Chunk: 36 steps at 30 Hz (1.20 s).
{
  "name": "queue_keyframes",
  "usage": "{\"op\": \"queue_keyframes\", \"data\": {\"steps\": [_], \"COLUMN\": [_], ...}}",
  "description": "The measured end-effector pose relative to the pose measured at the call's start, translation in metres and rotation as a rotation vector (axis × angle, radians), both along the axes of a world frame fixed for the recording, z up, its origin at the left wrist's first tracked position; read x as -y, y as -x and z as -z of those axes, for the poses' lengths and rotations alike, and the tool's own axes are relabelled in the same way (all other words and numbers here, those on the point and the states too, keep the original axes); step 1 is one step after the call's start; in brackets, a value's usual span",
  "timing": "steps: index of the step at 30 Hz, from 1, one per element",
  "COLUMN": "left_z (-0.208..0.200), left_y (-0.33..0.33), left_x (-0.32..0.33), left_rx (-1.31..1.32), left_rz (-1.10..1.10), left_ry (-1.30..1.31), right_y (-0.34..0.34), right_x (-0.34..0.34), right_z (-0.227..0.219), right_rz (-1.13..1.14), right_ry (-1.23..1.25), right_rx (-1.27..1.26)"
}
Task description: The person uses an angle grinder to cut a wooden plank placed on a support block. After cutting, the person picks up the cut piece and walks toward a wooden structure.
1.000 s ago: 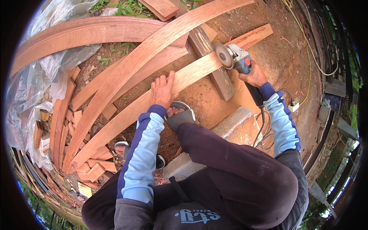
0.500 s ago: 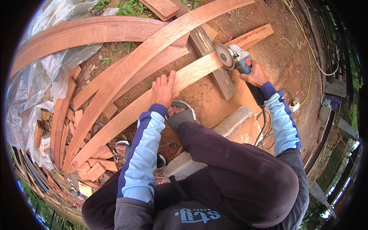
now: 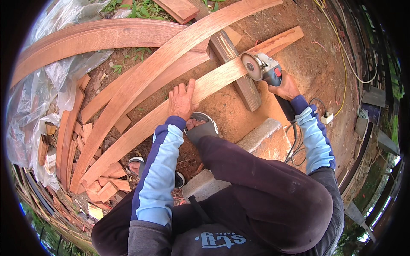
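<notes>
Left arm stretched straight out from the lower edge, blue sleeve leading up to the left hand (image 3: 181, 101), which lies palm-down on the curved plank (image 3: 171, 112). Fingers spread flat and open, thumb out toward the right, pressing on the wood and gripping nothing. Right arm reaches further out and bends at the elbow, and the right hand (image 3: 285, 88) is wrapped tight round the body of the angle grinder (image 3: 264, 68), fingers fully closed on it.

The grinder's body runs from the hand up and to the left, and its round disc (image 3: 252, 66) faces the camera, set against the plank's upper edge. Whether it spins, the view does not tell. Its cable (image 3: 294, 141) trails back beside the right sleeve.

The plank is long and thin, bowed, its long axis running from the lower left, near the offcuts (image 3: 104, 181), up to the far right end on the red earth (image 3: 316, 64). It lies across a dark wooden block (image 3: 239, 72) right at the disc. Beyond it a wider curved board (image 3: 141, 81) arcs the same way, overlapping it near the lower left.

One sandalled foot (image 3: 200, 123) sits just below the left hand, against the plank's near edge. A concrete block (image 3: 260, 138) lies under the knee, and clear plastic sheeting (image 3: 42, 89) lies bunched at the left.
</notes>
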State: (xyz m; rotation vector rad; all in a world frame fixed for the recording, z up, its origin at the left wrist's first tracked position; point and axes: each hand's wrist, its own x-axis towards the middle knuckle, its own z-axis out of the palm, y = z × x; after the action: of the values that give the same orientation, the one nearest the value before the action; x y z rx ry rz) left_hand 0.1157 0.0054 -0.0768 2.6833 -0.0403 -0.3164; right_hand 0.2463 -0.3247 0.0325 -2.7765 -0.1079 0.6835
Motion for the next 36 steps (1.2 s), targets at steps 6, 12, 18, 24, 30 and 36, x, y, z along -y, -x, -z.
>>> {"op": "queue_keyframes", "data": {"steps": [6, 12, 18, 24, 30, 36], "left_z": [0.0022, -0.0042, -0.0007, -0.0028, -0.0018, -0.0014], "left_y": [0.0011, -0.0006, 0.0014, 0.0010, 0.0013, 0.0009], "left_x": [0.0007, 0.0010, 0.0000, 0.0002, -0.0006, 0.0004], "left_rx": [0.045, -0.009, 0.034, 0.020, 0.017, 0.019], "left_rz": [-0.027, -0.010, -0.010, -0.008, -0.001, -0.005], "left_ry": [0.027, 0.014, 0.021, 0.015, 0.013, 0.017], "right_y": [-0.0024, -0.0071, -0.0091, -0.0059, -0.0020, -0.0055], "right_x": [0.0001, -0.0005, -0.0060, -0.0022, -0.0009, -0.0013], "right_z": [0.0036, 0.0071, 0.0045, 0.0055, 0.0026, 0.0061], "right_rz": [-0.009, -0.022, -0.008, -0.033, -0.020, -0.026], "right_ry": [0.016, -0.006, 0.000, -0.018, 0.011, -0.011], "right_rx": [0.018, 0.026, 0.011, 0.051, 0.033, 0.050]}}
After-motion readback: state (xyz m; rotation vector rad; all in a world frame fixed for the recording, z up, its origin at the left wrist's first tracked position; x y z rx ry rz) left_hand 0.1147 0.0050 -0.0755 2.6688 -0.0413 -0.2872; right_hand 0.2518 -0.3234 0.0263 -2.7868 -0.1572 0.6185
